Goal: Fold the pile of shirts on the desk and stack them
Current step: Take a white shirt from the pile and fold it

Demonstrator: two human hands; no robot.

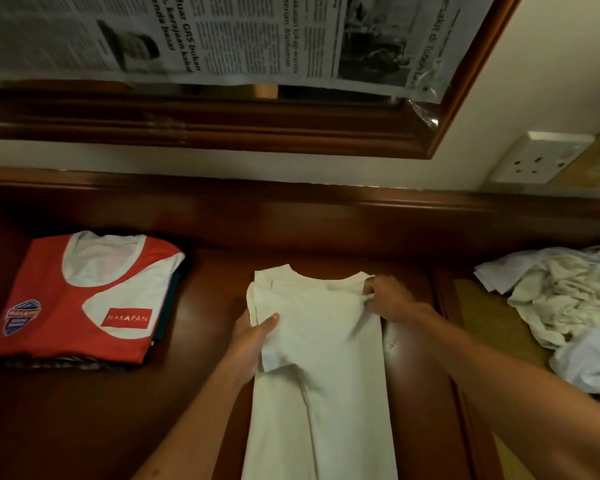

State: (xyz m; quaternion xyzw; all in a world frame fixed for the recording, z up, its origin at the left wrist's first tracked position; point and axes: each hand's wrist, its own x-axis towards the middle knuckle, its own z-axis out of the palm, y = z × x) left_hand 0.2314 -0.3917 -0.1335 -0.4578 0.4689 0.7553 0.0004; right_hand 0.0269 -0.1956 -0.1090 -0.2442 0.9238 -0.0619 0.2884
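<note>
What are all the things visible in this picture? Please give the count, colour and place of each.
cream cotton shirt: one, cream, desk centre, sides folded in lengthwise.
red and white folded jersey: one, red with white panels, on top of a folded stack at the left.
pile of crumpled unfolded shirts: one pile, whitish and cream, desk right.
dark brown wooden desk: one, brown, under everything.
newspaper sheet: one, grey print, hung over the wooden-framed mirror above.
white wall socket: one, white, wall at the right.
left hand: one, grips the shirt's left sleeve.
right hand: one, pinches the shirt near the right shoulder.
</note>
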